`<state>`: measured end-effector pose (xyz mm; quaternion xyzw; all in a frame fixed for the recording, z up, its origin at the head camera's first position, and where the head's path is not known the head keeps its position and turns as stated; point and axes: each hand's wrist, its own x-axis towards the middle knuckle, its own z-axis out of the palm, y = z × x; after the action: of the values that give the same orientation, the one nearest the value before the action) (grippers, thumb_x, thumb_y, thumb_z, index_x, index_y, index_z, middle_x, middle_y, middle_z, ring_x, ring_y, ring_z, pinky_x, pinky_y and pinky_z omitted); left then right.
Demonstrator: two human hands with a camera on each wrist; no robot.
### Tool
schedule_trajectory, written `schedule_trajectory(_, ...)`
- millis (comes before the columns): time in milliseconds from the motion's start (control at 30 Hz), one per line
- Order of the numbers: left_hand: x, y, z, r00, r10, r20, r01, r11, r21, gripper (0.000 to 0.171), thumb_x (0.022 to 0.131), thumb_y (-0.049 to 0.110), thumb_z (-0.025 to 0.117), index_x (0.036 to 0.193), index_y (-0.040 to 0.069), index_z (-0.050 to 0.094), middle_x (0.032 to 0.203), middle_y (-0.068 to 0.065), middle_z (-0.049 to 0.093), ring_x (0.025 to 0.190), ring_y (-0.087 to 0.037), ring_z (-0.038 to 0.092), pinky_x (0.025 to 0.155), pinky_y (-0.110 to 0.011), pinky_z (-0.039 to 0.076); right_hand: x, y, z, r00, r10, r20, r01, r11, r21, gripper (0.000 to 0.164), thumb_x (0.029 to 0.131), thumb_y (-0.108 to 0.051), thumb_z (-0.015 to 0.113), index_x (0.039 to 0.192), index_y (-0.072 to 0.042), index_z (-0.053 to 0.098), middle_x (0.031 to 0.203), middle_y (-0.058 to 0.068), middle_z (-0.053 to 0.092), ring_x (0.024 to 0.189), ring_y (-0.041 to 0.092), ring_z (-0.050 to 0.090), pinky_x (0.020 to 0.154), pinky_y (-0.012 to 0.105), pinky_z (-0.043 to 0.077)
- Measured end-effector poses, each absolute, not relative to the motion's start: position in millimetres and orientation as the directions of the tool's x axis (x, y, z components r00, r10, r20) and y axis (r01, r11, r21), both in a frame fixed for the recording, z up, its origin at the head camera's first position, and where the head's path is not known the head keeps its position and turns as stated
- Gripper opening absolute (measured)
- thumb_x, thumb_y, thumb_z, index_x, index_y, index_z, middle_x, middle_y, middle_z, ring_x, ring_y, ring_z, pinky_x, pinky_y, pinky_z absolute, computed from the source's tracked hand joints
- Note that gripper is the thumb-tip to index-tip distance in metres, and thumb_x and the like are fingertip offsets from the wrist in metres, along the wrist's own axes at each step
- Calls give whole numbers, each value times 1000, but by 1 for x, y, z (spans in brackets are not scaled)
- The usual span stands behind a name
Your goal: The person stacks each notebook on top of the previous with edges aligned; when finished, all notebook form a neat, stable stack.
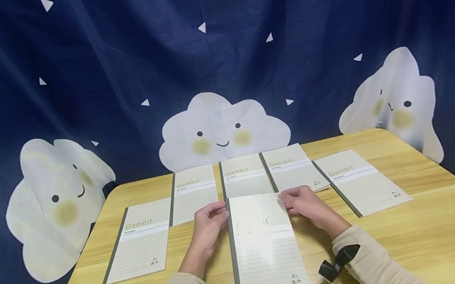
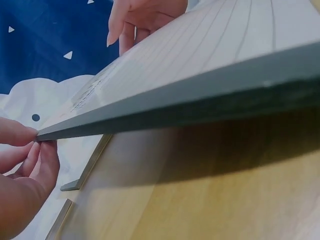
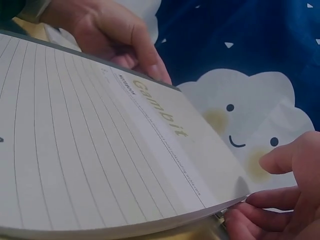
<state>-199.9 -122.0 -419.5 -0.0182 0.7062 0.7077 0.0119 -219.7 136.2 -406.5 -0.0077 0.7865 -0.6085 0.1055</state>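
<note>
A white notebook (image 1: 265, 250) with a dark grey spine and "Gambit" on its cover is tilted up off the table in front of me, glare on its cover. Its top left corner, at the spine, is pinched between the thumb and fingers of my left hand (image 1: 208, 226). My right hand (image 1: 308, 205) is at the top right corner. In the right wrist view, the right fingers (image 3: 265, 200) touch that corner from below, and the right thumb (image 3: 280, 157) stands raised above the cover, apart from it.
Several matching notebooks lie in an arc behind and beside the hands, among them one at the left (image 1: 140, 243) and one at the right (image 1: 369, 184). The wooden table (image 1: 441, 239) ends at a dark blue curtain (image 1: 218, 58) with cloud prints.
</note>
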Motion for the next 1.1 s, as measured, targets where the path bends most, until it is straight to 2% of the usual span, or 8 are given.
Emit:
schedule_trajectory(167,-199,-124,-418,-996,45,-80,-79,23,997,44,87,0,59,130,0,52,107,-13,52,85,-17,59,73,-31,57,-219,137,-404,-974,-157,-164,123,245,-962,52,93,-19,56,131,15,43,121,29,56,90,20,66,78,31,56)
schedule_trajectory(333,-198,-127,-417,-978,164,-127,-122,44,992,63,86,2,61,144,12,38,101,-12,51,78,-17,59,67,-35,58,-219,137,-404,-966,-210,-153,116,179,-977,53,94,-15,55,136,11,38,130,29,49,96,23,65,80,34,56)
schedule_trajectory(500,-197,-128,-418,-958,251,-142,-134,49,990,77,84,-2,60,149,18,26,94,-9,53,72,-15,57,59,-32,57,-219,137,-405,-960,-238,-144,109,155,-982,53,94,-11,53,141,6,34,134,24,44,103,23,61,80,34,56)
schedule_trajectory(600,-197,-129,-419,-953,270,-137,-128,50,990,78,83,-4,57,150,17,23,93,-8,53,71,-15,56,59,-31,56,-220,137,-406,-961,-232,-152,122,136,-983,56,93,-10,53,142,5,32,136,24,41,106,24,58,82,34,55)
schedule_trajectory(800,-198,-131,-422,-957,263,-126,-112,68,991,74,85,-6,55,150,8,20,99,-15,57,81,-19,60,71,-37,58,-221,138,-408,-964,-215,-157,134,119,-984,57,92,-12,56,137,13,34,136,31,41,109,26,57,89,35,53)
schedule_trajectory(967,-200,-131,-426,-972,186,-146,-131,88,987,65,85,-5,57,144,3,33,101,-14,55,82,-19,58,71,-34,57,-223,139,-412,-967,-192,-165,142,128,-982,49,90,-12,57,128,16,45,127,30,50,108,25,57,95,35,49)
schedule_trajectory(1100,-201,-131,-426,-980,129,-148,-135,106,985,53,85,-3,59,136,0,43,99,-12,52,82,-18,57,72,-33,57,-223,140,-413,-968,-199,-152,129,125,-984,47,90,-11,57,127,17,45,125,29,50,106,24,58,94,35,50)
